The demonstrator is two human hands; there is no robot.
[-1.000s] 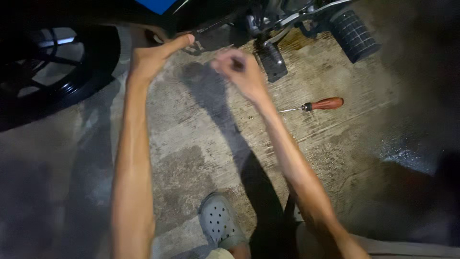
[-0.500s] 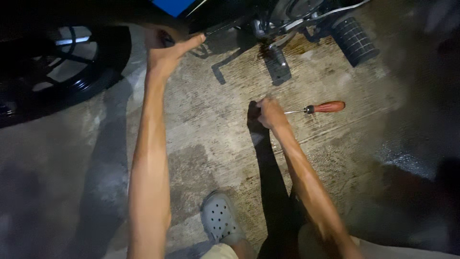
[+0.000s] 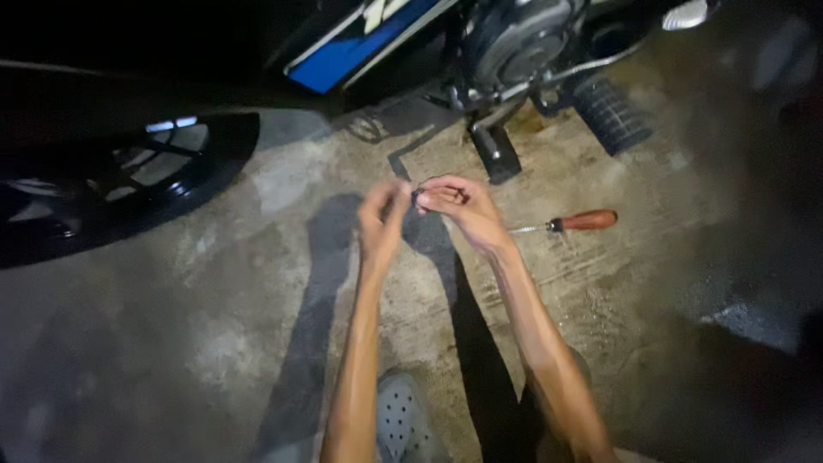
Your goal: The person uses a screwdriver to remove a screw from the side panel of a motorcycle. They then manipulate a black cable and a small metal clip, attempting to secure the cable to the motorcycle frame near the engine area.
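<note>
Both hands meet over the concrete floor [image 3: 257,343], just in front of the motorcycle's engine [image 3: 523,43]. The left hand [image 3: 381,221] comes up from below, fingers bunched and pointing up toward the right hand; it is motion-blurred. The right hand [image 3: 459,210] comes in from the right, fingers curled inward, fingertips almost touching those of the left. Between them sits a small dark part [image 3: 420,193], pinched at the right hand's fingertips; a thin dark curve arcs over the knuckles, like a loop or ring. The part is too small and dim to give its long axis or which way it points. Whether the left hand also grips it or only touches it, I cannot tell. Just right of the right hand, a screwdriver [image 3: 566,225] lies flat on the floor, untouched. Its long axis runs nearly left to right, the red-brown handle to the right and slightly higher in frame, the metal shaft pointing left toward the right wrist. Above the hands the kickstand [image 3: 495,153] comes down to the floor, with a ribbed footpeg [image 3: 610,116] to its right. A blue fairing panel [image 3: 360,43] shows at top centre. At left a black wheel [image 3: 129,189] rests on the floor, well apart from the hands. A grey perforated clog [image 3: 399,420] shows at bottom between the forearms.
</note>
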